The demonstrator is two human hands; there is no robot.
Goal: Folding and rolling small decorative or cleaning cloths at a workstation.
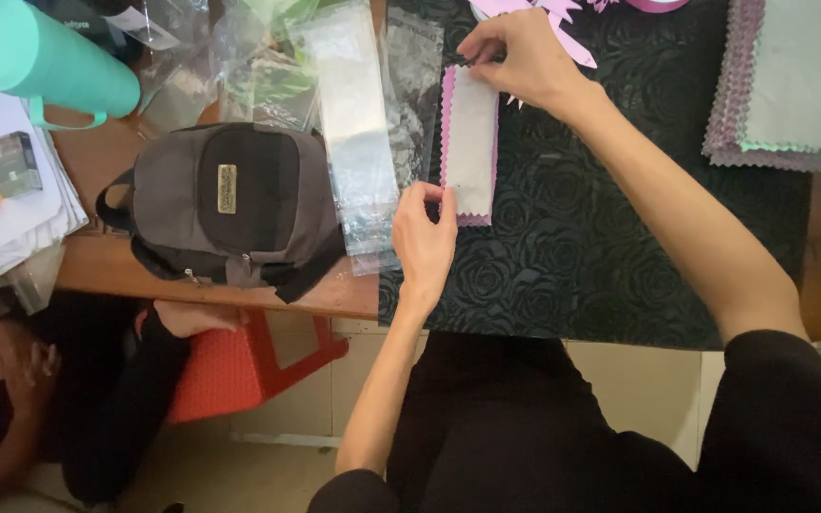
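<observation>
A narrow stack of fabric strips [470, 142], grey-white on top with pink zigzag edges, lies on a black rose-embossed mat [572, 256]. My left hand [424, 237] pinches the strip stack's near left corner. My right hand [515, 57] pinches its far end. Just left of the strips lie long clear plastic sleeves [358, 123], overlapping one another.
A grey backpack [225, 204] sits on the wooden table to the left, with a teal bottle [45, 57] and white papers [2, 199] beyond it. A larger stack of zigzag-edged fabric [786, 85] lies at far right. Another person sits low left by a red stool [239, 370].
</observation>
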